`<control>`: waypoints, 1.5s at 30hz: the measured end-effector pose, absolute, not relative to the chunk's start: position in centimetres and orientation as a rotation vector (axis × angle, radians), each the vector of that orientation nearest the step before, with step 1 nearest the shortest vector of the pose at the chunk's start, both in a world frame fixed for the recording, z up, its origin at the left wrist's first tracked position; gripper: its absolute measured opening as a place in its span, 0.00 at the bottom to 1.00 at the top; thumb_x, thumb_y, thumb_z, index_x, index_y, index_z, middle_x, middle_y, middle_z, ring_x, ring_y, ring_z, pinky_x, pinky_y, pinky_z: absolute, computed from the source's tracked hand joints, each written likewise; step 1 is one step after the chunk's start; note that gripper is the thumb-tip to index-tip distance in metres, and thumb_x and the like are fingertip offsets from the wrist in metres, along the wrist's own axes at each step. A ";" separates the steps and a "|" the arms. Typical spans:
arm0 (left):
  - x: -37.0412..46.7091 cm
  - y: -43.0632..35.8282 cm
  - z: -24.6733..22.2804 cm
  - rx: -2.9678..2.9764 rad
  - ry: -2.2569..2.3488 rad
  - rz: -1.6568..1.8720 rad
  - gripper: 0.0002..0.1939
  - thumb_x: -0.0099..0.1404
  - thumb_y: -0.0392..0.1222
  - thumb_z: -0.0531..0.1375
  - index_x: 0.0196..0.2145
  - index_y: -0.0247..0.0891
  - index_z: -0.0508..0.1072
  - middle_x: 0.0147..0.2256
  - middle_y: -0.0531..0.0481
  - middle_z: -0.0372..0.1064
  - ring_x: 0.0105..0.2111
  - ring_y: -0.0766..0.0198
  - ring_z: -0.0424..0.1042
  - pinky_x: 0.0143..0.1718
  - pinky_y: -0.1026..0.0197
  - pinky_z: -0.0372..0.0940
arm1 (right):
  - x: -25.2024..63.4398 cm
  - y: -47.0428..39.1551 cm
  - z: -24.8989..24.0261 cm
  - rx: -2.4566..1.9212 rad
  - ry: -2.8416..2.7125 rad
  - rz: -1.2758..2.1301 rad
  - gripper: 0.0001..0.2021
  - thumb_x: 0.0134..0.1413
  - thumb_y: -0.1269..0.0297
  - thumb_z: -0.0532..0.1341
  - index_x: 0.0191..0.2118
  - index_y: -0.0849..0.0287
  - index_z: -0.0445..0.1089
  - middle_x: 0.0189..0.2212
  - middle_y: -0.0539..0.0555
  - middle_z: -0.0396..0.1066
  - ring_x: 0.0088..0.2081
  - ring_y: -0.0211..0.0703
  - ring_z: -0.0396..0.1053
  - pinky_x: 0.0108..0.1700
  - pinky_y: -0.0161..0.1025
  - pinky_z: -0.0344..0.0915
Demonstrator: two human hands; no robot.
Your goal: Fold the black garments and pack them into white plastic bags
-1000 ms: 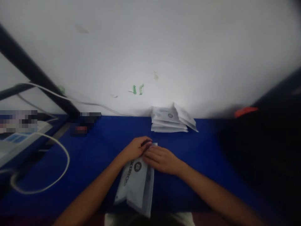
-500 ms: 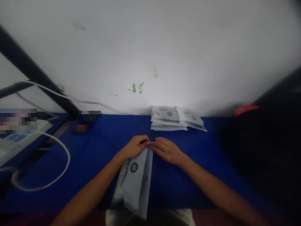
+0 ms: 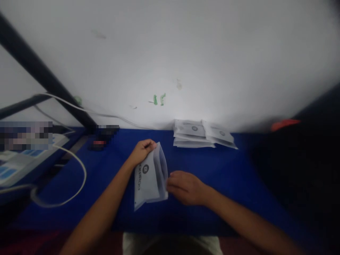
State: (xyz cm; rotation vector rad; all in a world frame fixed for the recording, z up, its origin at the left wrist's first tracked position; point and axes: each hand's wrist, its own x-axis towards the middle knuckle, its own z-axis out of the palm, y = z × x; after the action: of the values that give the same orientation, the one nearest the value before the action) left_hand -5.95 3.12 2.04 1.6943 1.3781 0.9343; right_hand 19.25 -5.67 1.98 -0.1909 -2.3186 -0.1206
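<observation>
A frosted plastic zip bag (image 3: 147, 182) with a round dark logo and dark lettering stands tilted over the blue tabletop, its mouth parted on the right side. My left hand (image 3: 142, 150) is closed on the bag's far top corner, thumb against the front face. At the near end of the mouth, my right hand (image 3: 186, 187) has its fingers closed against the bag's zip edge. Exactly what those fingertips pinch is partly hidden. The bag's contents cannot be made out.
Several similar zip bags (image 3: 191, 132) lie piled against the white wall. On the left are a white cable (image 3: 83, 180), a black frame post (image 3: 58, 88) and papers (image 3: 16, 166). A dark object (image 3: 103, 136) sits at the back left; something red (image 3: 285, 124) is at far right.
The bag's mouth has come apart. My right hand has moved along it from the far corner toward me. My left hand has shifted left and away, still holding the corner.
</observation>
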 end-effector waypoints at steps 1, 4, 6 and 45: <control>-5.5 2.9 2.2 1.701 1.349 0.912 0.17 0.62 0.55 0.58 0.29 0.36 0.71 0.25 0.55 0.66 0.26 0.66 0.63 0.31 0.64 0.60 | 19.4 -5.2 2.0 -0.251 -2.308 -0.073 0.09 0.62 0.75 0.55 0.43 0.65 0.71 0.41 0.59 0.74 0.46 0.44 0.70 0.52 0.44 0.71; -3.8 1.9 2.3 1.736 1.247 0.819 0.17 0.62 0.53 0.59 0.30 0.36 0.73 0.27 0.53 0.69 0.28 0.64 0.66 0.33 0.63 0.61 | 19.8 -4.0 2.0 -0.366 -2.367 0.044 0.12 0.63 0.75 0.53 0.48 0.68 0.70 0.45 0.62 0.74 0.50 0.46 0.69 0.55 0.46 0.68; -2.6 1.3 2.3 1.759 1.184 0.760 0.16 0.63 0.52 0.60 0.31 0.36 0.75 0.27 0.52 0.71 0.30 0.63 0.67 0.35 0.62 0.63 | 19.9 -3.7 1.7 -0.356 -2.480 0.083 0.13 0.64 0.72 0.54 0.51 0.66 0.69 0.46 0.61 0.74 0.52 0.46 0.68 0.57 0.46 0.66; -9.9 -9.7 1.7 2.402 1.386 -0.068 0.44 0.61 0.52 0.61 0.70 0.46 0.47 0.69 0.44 0.41 0.68 0.43 0.45 0.65 0.38 0.49 | 20.6 -5.6 3.2 0.035 -2.666 0.686 0.18 0.53 0.65 0.65 0.48 0.60 0.62 0.53 0.60 0.70 0.60 0.44 0.64 0.60 0.39 0.62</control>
State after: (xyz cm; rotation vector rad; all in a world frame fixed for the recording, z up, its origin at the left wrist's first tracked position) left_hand -9.95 -9.65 1.71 2.4020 1.3863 -0.0685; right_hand 20.62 -5.62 3.15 0.0348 -2.6660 0.6859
